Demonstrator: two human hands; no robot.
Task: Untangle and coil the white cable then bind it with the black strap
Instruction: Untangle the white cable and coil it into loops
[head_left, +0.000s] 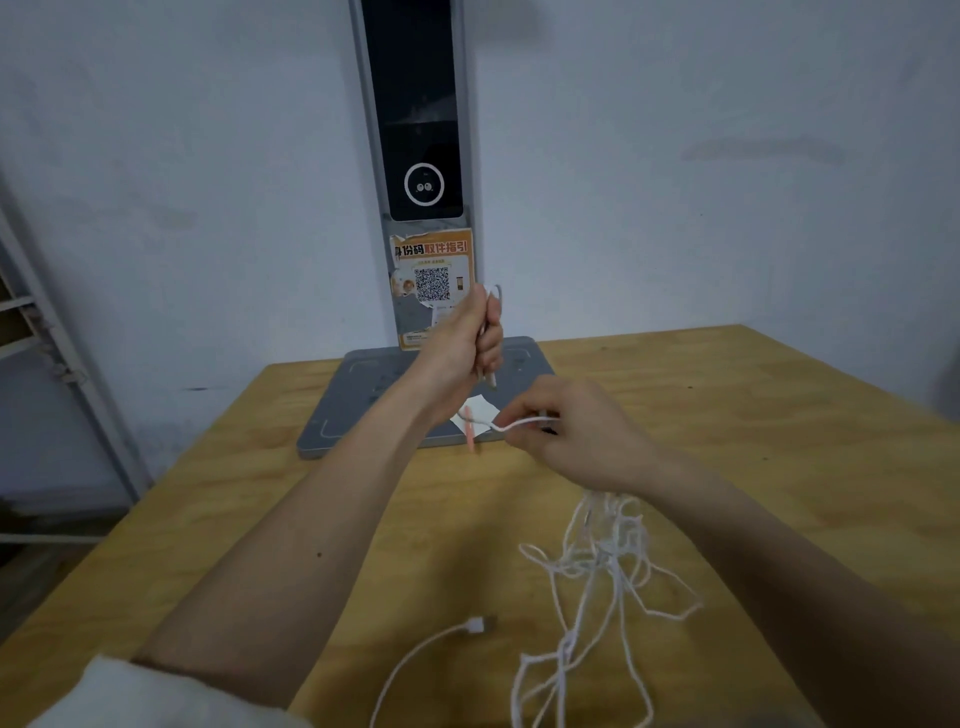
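Early stage: cable still mostly tangled, no coil, no strap on.
Left hand (470, 338) was raised, fingers curled round a short folded bit of cable (587, 577); right hand (566, 426) pinched a strand running toward it. The rest lay knotted on the bench (779, 415) below the right hand, plug (480, 623) loose nearer the body. Couldn't spot the black strap for sure. Open bench right of the fingers; grey base (353, 405) just beyond them, bench edge close on the left.
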